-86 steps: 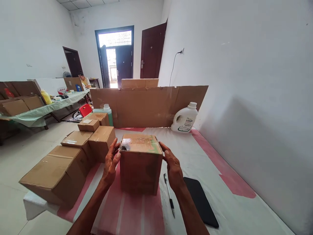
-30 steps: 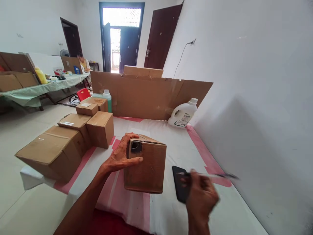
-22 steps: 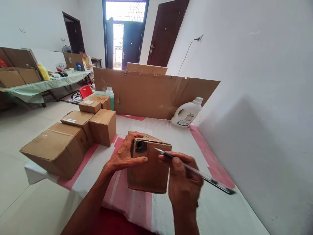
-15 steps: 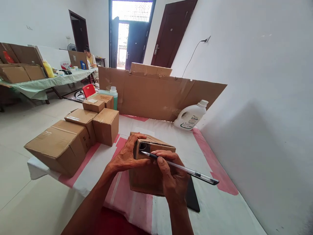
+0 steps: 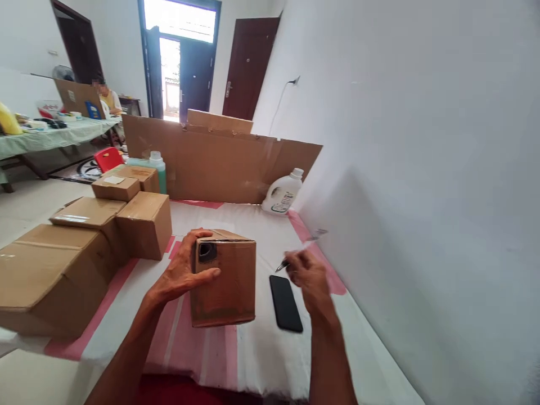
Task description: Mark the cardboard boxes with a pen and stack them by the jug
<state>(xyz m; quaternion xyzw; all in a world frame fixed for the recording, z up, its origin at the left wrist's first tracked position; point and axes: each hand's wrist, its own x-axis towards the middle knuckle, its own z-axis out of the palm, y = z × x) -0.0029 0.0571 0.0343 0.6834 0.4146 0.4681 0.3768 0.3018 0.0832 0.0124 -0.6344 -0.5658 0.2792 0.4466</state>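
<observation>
The bench [image 5: 261,360] carries everything, its cloth white with pink bands. A small cardboard box [image 5: 225,281] stands upright near its front edge — the landmark here. Behind the box a long cardboard sheet [image 5: 219,166] stands on edge, a white jug [image 5: 283,193] at its right end. Left of the box sits a cluster of sealed cartons [image 5: 84,236]. The left hand [image 5: 179,275] is clamped on the box's upper left corner, thumb across the front. Just right of the box lies a black phone [image 5: 286,302]. Above the phone, clear of the box, the right hand [image 5: 307,275] is closed around a pen [image 5: 300,248], blurred.
</observation>
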